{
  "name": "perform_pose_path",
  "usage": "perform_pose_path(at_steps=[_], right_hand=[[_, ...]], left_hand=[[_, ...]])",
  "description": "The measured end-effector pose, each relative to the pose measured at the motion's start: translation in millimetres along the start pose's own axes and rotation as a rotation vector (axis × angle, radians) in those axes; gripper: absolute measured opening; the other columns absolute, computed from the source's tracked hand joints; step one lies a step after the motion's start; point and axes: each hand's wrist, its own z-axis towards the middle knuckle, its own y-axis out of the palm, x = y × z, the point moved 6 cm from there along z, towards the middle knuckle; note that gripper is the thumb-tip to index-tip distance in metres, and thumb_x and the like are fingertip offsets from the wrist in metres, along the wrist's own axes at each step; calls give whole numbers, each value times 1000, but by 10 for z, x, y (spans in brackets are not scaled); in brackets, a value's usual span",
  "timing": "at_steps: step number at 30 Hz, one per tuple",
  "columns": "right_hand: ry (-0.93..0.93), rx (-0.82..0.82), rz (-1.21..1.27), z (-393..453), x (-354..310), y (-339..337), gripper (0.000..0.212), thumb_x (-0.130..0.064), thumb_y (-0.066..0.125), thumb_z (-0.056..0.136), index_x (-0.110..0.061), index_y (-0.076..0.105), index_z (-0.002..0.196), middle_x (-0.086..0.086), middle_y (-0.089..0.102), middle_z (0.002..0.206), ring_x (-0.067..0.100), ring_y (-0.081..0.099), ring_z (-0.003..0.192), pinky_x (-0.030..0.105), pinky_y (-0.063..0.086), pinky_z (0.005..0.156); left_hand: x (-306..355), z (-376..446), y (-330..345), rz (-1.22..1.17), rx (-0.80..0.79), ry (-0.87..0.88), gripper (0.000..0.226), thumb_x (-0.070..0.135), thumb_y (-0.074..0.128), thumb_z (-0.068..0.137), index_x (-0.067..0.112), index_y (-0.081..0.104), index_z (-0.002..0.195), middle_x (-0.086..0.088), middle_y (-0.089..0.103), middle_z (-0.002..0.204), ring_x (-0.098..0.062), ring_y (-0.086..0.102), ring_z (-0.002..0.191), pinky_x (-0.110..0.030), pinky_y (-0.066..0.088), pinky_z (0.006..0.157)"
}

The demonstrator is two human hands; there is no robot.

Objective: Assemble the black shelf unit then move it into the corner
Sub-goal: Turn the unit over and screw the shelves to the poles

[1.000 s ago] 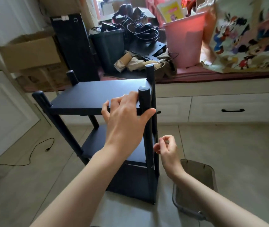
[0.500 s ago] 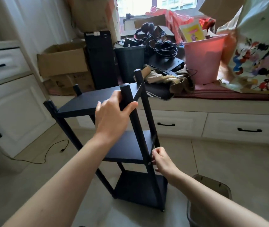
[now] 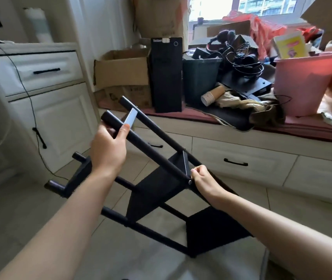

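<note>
The black shelf unit [image 3: 157, 186] leans steeply to the left over the tiled floor, its three boards seen nearly edge-on and its round posts slanting up to the left. My left hand [image 3: 108, 146] grips the near upper post close to its top end. My right hand [image 3: 201, 179] pinches a small screw head on that same post, where the middle board meets it. Two post ends of the far side poke out low at the left.
White cabinets [image 3: 46, 110] with black handles stand at the left, a cable hanging down them. A window bench [image 3: 241, 134] with drawers carries cardboard boxes [image 3: 120, 71], a black computer tower [image 3: 167, 75], a dark bin, tangled headphones and a pink bucket [image 3: 304, 83].
The shelf unit has tipped from upright to a steep lean leftward. My left hand stayed on the post top; my right hand moved onto the post at the middle board.
</note>
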Motion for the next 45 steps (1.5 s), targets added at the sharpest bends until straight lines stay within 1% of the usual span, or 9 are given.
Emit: perform_pose_path(at_steps=[5,10,20,23,25,28,34,42,45], right_hand=[[-41,-74,-102,73,-85,281,16,-26,36,103,-17,42,91,-4,48,82,6,43,69,22,34,60],[-64,-120,-189,104,-57,511,17,-24,36,103,-19,40,87,-4,47,80,6,41,65,14,36,52],[-74,-125,-292,192,403,645,15,-24,37,103,-14,42,93,1,56,84,15,49,76,35,41,76],[-75,-124,-313,213,566,689,15,-23,37,104,-10,43,98,4,58,84,19,51,78,35,40,75],[-60,-129,-339,205,675,727,16,-24,37,104,-9,43,101,6,60,87,21,53,81,33,39,73],[-45,-149,-381,191,800,797,16,-26,37,104,-11,41,100,8,63,90,24,56,83,33,39,67],[-45,-143,-409,229,945,893,16,-31,37,104,-20,38,92,5,61,86,18,53,73,24,38,58],[-106,-125,-475,189,991,955,22,-33,38,103,-25,34,83,1,59,79,14,53,67,23,35,53],[-230,-79,-508,132,860,970,20,-30,39,103,-26,34,83,-3,56,79,8,51,70,21,35,56]], left_hand=[[-628,-138,-378,-130,141,-105,17,42,65,95,31,54,91,13,62,81,8,60,66,-11,38,55],[-1328,-384,-591,-258,184,-295,25,43,72,90,32,50,88,11,64,93,0,60,81,-18,42,67],[-2288,-1166,-482,-338,268,-543,27,41,82,80,28,59,86,18,69,77,7,62,69,-16,42,64],[-2581,-1338,-360,-398,233,-598,28,41,82,77,28,61,91,24,72,76,6,67,78,-21,47,75],[-2743,-1451,-319,-435,209,-640,30,39,83,75,27,63,95,17,75,86,-7,70,93,-32,52,90],[-2890,-1568,-314,-467,197,-674,44,46,83,64,25,65,98,9,77,93,-19,70,102,-44,50,104],[-3084,-1654,-283,-547,192,-746,48,40,82,63,22,64,104,7,76,96,-22,68,110,-48,43,112],[-3197,-1675,-281,-602,130,-742,48,31,79,67,16,62,110,-1,76,104,-23,69,109,-44,49,106],[-3216,-1672,-308,-596,95,-733,50,29,80,66,15,62,111,1,77,100,-19,71,106,-41,50,104]])
